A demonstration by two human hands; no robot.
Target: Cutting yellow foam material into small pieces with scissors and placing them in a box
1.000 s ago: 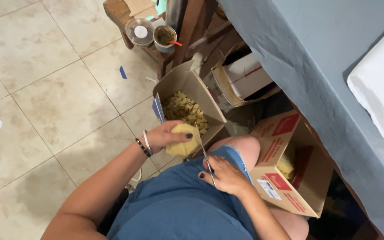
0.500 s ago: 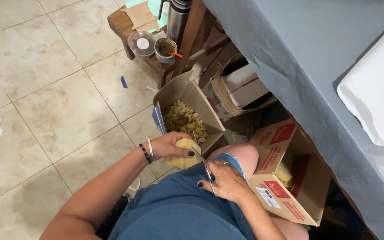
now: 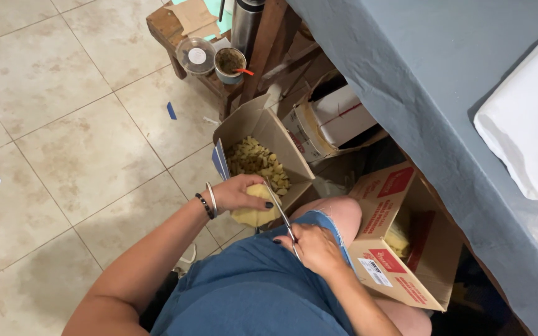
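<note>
Head view, looking down at a seated person in a blue denim garment [image 3: 250, 292]. The left hand [image 3: 238, 191] is gripping a pale yellow rounded foam-like chunk [image 3: 255, 208], fingers curling over its top, holding it just above the left knee and right at the near edge of an open brown cardboard box [image 3: 263, 127] that is standing on the beige tiled floor [image 3: 63, 137]. That box is holding a heap of small yellowish cut pieces [image 3: 258, 162]. The right hand [image 3: 314, 246] is closing around the handles of a pair of metal scissors [image 3: 280, 210], and the blades are pointing up and away, touching the yellow chunk; whether the blades are biting in or only lying against it is too small to tell. A dark bead bracelet and a thin metal bangle [image 3: 208, 200] are sitting on the left wrist.

By the right knee, a second open cardboard box with red printed panels [image 3: 384, 255] is standing with more yellow material inside. Behind it, a third box with a white block in it [image 3: 331, 121] is tucked under the bench draped in grey-blue cloth [image 3: 418, 81], and a folded white cloth [image 3: 530, 124] is lying on top. A low wooden stool [image 3: 169, 28] farther off is carrying a clear lidded cup [image 3: 197, 56], a cup with a red straw [image 3: 230, 62] and a steel flask [image 3: 247, 22].
</note>
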